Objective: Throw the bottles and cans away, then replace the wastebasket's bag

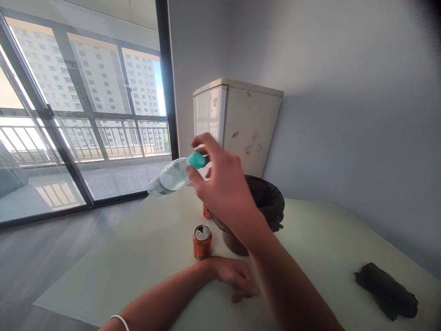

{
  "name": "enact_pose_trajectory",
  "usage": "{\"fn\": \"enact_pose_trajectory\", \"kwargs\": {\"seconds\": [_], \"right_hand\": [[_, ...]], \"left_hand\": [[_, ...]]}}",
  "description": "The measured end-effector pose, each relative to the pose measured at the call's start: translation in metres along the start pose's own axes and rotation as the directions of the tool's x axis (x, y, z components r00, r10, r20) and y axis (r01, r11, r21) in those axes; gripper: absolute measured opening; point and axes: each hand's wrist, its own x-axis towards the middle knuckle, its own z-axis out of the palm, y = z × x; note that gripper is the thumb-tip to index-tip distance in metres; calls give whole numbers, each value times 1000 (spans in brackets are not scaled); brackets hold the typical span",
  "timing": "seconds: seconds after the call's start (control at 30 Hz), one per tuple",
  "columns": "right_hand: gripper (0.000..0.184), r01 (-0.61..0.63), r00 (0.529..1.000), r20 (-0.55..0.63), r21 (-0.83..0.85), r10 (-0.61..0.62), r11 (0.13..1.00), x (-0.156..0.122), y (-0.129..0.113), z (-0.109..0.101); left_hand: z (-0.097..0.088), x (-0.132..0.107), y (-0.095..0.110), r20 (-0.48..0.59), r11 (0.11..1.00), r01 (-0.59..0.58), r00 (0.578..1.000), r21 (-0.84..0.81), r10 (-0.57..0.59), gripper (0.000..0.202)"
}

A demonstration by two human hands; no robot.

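My right hand (220, 179) grips a clear plastic bottle (170, 178) by its green cap (196, 159), with the thumb and fingers around the cap. The bottle is tilted, its base pointing left and down, held above the table. My left hand (237, 278) rests low over the table with fingers loosely curled and nothing visible in them. Just behind its wrist stands an opened orange can (202, 243), upright. A second red-orange can (206, 212) is mostly hidden by my right hand. Partly behind my right forearm is a dark bin (236, 242) lined with a black bag (274, 207).
A rolled black bundle (387, 290) lies at the right on the pale table (151, 262). Behind the table stand a white fridge (251, 124) and a grey wall. Glass sliding doors (113, 138) are at the left. The table's left edge drops to a grey floor.
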Motion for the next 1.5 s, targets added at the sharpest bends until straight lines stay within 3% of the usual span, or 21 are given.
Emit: {"fn": "enact_pose_trajectory", "kwargs": {"seconds": [0.07, 0.1, 0.17, 0.23, 0.27, 0.33, 0.5, 0.6, 0.67, 0.77, 0.87, 1.03, 1.23, 1.5], "right_hand": [[39, -73, 957, -279, 24, 77, 997, -20, 4, -40], [38, -84, 905, -416, 43, 94, 996, -30, 9, -57], [32, -70, 756, -651, 30, 73, 997, -45, 20, -81], [23, -67, 637, -771, -44, 8, 997, -55, 34, -97], [19, -80, 615, -788, -89, -21, 993, -58, 41, -103], [14, -122, 644, -764, -152, -38, 981, -61, 54, -112], [16, -230, 786, -617, -221, 46, 948, -59, 79, -118], [14, -286, 896, -420, -300, 144, 910, -56, 89, -110], [12, -337, 931, -265, -351, 253, 874, -53, 97, -101], [11, -390, 910, -44, -435, 413, 811, -49, 112, -89], [12, -387, 863, 92, -514, 497, 766, -46, 129, -79], [12, -369, 831, 144, -579, 537, 727, -43, 148, -71], [3, -391, 793, 187, -574, 580, 719, -41, 147, -70], [29, -381, 783, 209, -582, 585, 718, -41, 132, -67]], "left_hand": [[1, 2, -7, 86, 998, 56, 995, -38, -53, 65], [2, 2, -8, 99, 995, 80, 992, -54, -74, 66], [1, 3, -8, 85, 993, 97, 992, -63, -92, 65], [1, 2, -7, 95, 995, 94, 992, -46, -89, 65], [0, 2, -6, 102, 995, 93, 991, -36, -89, 65], [0, 1, -5, 102, 995, 94, 991, -33, -91, 64], [1, 1, -5, 74, 993, 114, 991, -33, -112, 65], [1, 2, -5, 84, 991, 131, 988, -32, -127, 66], [1, 1, -5, 77, 990, 138, 988, -27, -136, 66], [2, 1, -4, 71, 992, 122, 990, -16, -121, 68], [2, 1, -2, 78, 995, 100, 992, 9, -101, 69], [3, 0, 0, 85, 994, 107, 991, -3, -106, 66], [3, -1, 4, 98, 992, 121, 988, -22, -119, 66], [5, -2, 6, 101, 996, 93, 991, -13, -91, 67]]}}
